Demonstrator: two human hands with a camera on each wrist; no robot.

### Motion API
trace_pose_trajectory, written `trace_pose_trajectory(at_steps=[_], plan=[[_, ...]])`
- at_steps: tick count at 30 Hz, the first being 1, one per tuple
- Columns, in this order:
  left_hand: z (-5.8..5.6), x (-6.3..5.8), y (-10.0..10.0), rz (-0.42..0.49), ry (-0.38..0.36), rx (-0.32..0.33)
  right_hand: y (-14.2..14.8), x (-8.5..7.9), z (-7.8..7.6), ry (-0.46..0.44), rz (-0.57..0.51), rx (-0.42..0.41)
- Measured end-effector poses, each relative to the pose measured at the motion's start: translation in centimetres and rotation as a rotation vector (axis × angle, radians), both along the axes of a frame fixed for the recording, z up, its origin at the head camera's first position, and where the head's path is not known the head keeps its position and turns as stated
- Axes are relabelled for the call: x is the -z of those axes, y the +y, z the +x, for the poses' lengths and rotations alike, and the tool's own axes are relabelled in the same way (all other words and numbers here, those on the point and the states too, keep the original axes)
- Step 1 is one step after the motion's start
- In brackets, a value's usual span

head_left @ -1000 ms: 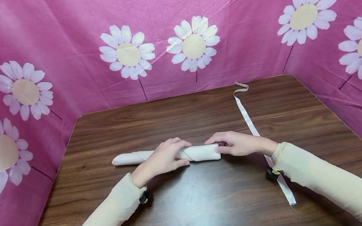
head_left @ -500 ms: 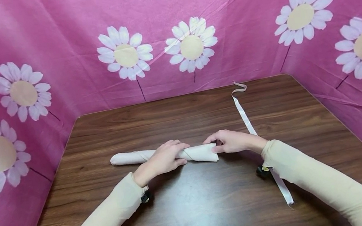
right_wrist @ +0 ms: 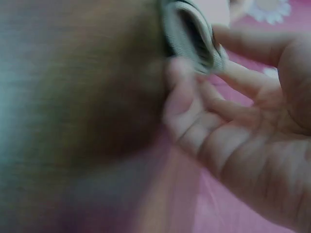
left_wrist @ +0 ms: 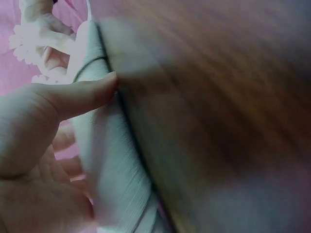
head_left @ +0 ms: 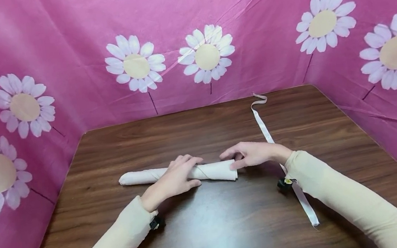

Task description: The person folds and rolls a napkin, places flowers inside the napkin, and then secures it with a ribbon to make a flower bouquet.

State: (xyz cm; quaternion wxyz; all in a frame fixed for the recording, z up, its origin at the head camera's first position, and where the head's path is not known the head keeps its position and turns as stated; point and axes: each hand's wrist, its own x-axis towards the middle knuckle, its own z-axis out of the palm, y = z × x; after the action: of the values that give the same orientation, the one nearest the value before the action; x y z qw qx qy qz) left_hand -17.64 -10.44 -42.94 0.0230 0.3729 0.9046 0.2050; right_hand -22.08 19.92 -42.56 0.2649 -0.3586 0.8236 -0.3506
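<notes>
A cream rolled-up cloth [head_left: 217,171] lies crosswise on the wooden table, with a slanting fold line along it. My left hand [head_left: 174,178] holds it near the middle, thumb on the near side and fingers over the far side. In the left wrist view the left thumb [left_wrist: 90,94] lies across the cloth. At the cloth's right end my right hand [head_left: 252,153] grips the edge between thumb and fingers. The right wrist view shows the layered open end of the roll [right_wrist: 192,41] between the right hand's digits.
A white ribbon [head_left: 263,126] runs from the table's back edge toward the front right, passing under the right forearm. Pink fabric [head_left: 169,3] printed with daisies hangs around the back and sides of the table [head_left: 204,231].
The cloth's right end has widened and tilted slightly toward the near side. My right hand has shifted a little left, and my left hand has slid slightly left too.
</notes>
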Motion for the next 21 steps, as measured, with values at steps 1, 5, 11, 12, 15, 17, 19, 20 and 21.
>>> trace_pose_trajectory(at_steps=[1,5,11,12,15,17,19,20,21], plan=[[0.2,-0.2,-0.4,0.014,0.001,-0.021,-0.1,-0.2,-0.2,0.007,0.000,-0.003],[1.0,-1.3,-2.0,0.088,0.036,-0.104,-1.0,-1.2,-0.7,0.044,0.016,-0.014],[2.1,-2.1,-4.0,0.079,-0.124,-0.139,-3.7,-1.8,-1.4,0.029,0.058,-0.069],[2.3,-2.1,-4.3,0.055,-0.171,-0.132,-4.2,-1.8,-1.5,0.034,0.059,-0.078],[2.8,-1.7,-5.1,-0.007,-0.320,-0.150,-5.7,-1.7,-2.1,0.042,0.065,-0.100],[3.0,-1.5,-5.4,-0.015,-0.428,-0.197,-6.6,-1.7,-2.2,0.034,0.064,-0.116],[3.0,-1.3,-5.6,-0.007,-0.512,-0.238,-7.4,-1.7,-2.3,0.014,0.061,-0.129],[3.1,-1.3,-5.7,0.002,-0.546,-0.255,-7.7,-1.6,-2.2,0.004,0.058,-0.136],[3.0,-1.3,-5.7,0.008,-0.565,-0.263,-7.9,-1.5,-2.1,-0.005,0.057,-0.137]])
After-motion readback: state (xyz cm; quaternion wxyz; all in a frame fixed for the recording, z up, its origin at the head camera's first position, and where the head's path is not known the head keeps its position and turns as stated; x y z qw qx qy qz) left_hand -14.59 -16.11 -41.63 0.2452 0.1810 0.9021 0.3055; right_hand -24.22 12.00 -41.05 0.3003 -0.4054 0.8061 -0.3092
